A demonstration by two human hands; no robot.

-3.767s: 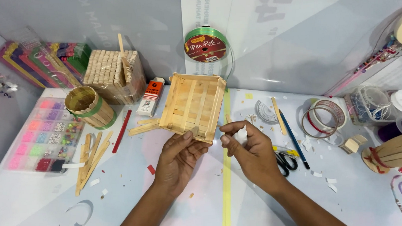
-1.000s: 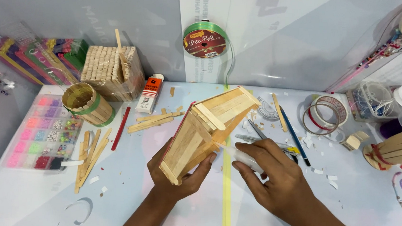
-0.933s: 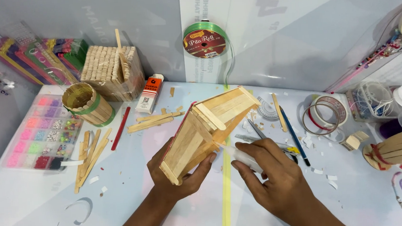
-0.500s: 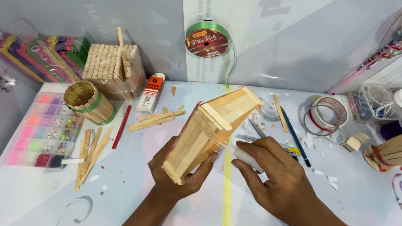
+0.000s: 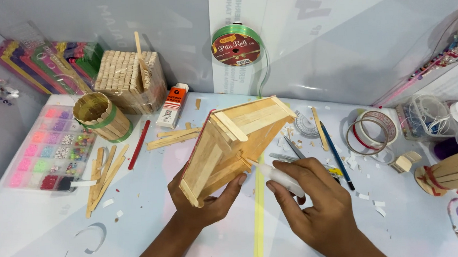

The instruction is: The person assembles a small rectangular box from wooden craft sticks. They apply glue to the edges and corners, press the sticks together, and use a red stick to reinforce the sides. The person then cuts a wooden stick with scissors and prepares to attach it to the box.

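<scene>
Green ribbon spool, bead organiser, tape rolls, loose sticks.

One cam only, head-worn, so no 2nd view to share w/. It looks steeply down and fwd over a white table toward a grey-white back wall. Landmark: the green ribbon spool on that wall, top centre of frame. Close range: left hand and right hand sit low in frame, below the spool, forearms cut off by bottom edge. Table runs past both sides of frame.
</scene>
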